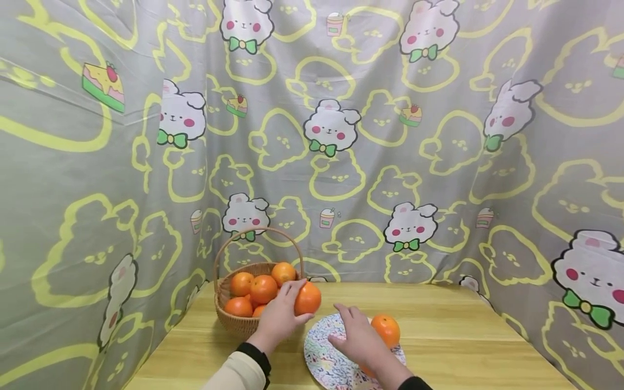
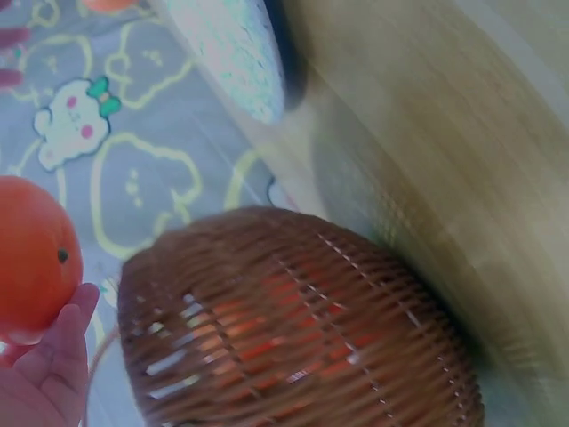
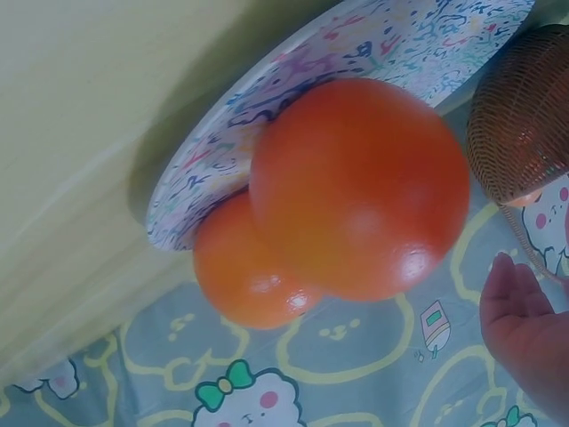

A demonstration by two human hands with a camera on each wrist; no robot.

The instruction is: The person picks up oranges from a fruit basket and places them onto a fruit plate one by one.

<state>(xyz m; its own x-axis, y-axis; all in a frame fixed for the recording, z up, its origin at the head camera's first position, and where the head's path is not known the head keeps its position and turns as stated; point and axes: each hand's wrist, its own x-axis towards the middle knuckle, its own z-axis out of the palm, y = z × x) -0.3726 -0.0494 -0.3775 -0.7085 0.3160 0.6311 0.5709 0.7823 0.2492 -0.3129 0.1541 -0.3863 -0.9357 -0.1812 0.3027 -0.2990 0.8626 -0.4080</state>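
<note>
Left fingers (image 1: 288, 291) are curled round an orange (image 1: 309, 298), with the basket (image 1: 236, 325) to their left; right fingers (image 1: 344, 315), apart, hold nothing over the plate (image 1: 319, 349). A light, even grip should suit the smooth skin. Below the right fingers, a lower orange (image 1: 367, 371) is mostly hidden; the plate's near edge is cut off.

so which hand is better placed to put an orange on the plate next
Probably the left hand: it grips an orange near the basket and the plate, while the right hand, by the plate, holds nothing.
</note>
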